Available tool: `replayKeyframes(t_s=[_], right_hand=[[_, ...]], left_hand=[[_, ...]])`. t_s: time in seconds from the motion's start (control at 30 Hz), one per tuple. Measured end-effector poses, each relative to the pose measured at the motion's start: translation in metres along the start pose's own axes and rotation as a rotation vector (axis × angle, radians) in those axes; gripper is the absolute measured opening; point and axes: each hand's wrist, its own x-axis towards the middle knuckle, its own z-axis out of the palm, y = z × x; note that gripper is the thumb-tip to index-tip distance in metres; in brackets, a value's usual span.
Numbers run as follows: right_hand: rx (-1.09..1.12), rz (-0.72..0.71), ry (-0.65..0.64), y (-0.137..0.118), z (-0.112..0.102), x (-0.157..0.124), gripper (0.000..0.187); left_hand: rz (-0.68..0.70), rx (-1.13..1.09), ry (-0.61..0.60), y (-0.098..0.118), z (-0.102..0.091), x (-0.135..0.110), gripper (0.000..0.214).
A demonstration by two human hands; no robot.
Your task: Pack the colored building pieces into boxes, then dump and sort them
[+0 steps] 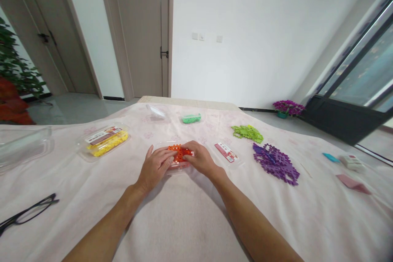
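A clear plastic container (178,167) with orange-red interlocking plastic pieces (175,148) in it sits on the cloth between my hands. My left hand (156,166) lies over its left side, fingers stretched out across the pieces. From the right, my right hand (199,157) curves over the container, its thumb and fingers around pieces at that end. My hands partly cover the container and its contents. Just right of them lies a clear lid with a red and white label (226,152).
A lidded container of yellow pieces (107,141) stands left, a tub of green pieces (191,118) farther back. Lime pieces (247,132) and purple pieces (275,163) lie loose at right. Glasses (30,212) rest front left; a pink cloth (353,183) lies far right.
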Motion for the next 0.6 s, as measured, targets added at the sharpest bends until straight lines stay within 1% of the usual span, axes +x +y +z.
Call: replayKeyframes(t_s=[0.1, 0.17, 0.23, 0.3, 0.37, 0.4, 0.43, 0.5, 0.53, 0.6], right_hand=[[0.007, 0.06, 0.035, 0.003, 0.0, 0.0, 0.037], [0.007, 0.119, 0.067, 0.004, 0.0, 0.0, 0.034], [-0.014, 0.158, 0.084, 0.005, 0.001, 0.0, 0.033], [-0.059, 0.163, 0.079, 0.005, 0.002, 0.0, 0.034], [-0.109, 0.15, 0.064, 0.004, 0.003, 0.0, 0.035], [-0.127, 0.143, 0.058, 0.003, 0.004, 0.0, 0.035], [-0.139, 0.136, 0.057, 0.002, 0.004, -0.001, 0.035], [-0.15, 0.121, 0.063, 0.0, 0.005, -0.002, 0.033], [-0.153, 0.112, 0.067, 0.0, 0.005, -0.002, 0.032], [-0.16, 0.093, 0.084, -0.001, 0.005, -0.003, 0.03]], left_hand=[[-0.132, -0.224, 0.103, -0.001, 0.0, 0.001, 0.035], [-0.243, -0.391, 0.216, -0.003, -0.001, 0.001, 0.035], [-0.35, -0.502, 0.358, -0.006, -0.003, 0.002, 0.034], [-0.412, -0.518, 0.513, -0.01, -0.006, 0.002, 0.032], [-0.407, -0.445, 0.644, -0.014, -0.008, 0.003, 0.026], [-0.385, -0.39, 0.687, -0.016, -0.009, 0.003, 0.024], [-0.355, -0.329, 0.709, -0.018, -0.009, 0.003, 0.022], [-0.278, -0.211, 0.699, -0.022, -0.01, 0.001, 0.022], [-0.231, -0.157, 0.664, -0.024, -0.009, -0.001, 0.022], [-0.096, -0.064, 0.542, -0.028, -0.008, -0.004, 0.018]])
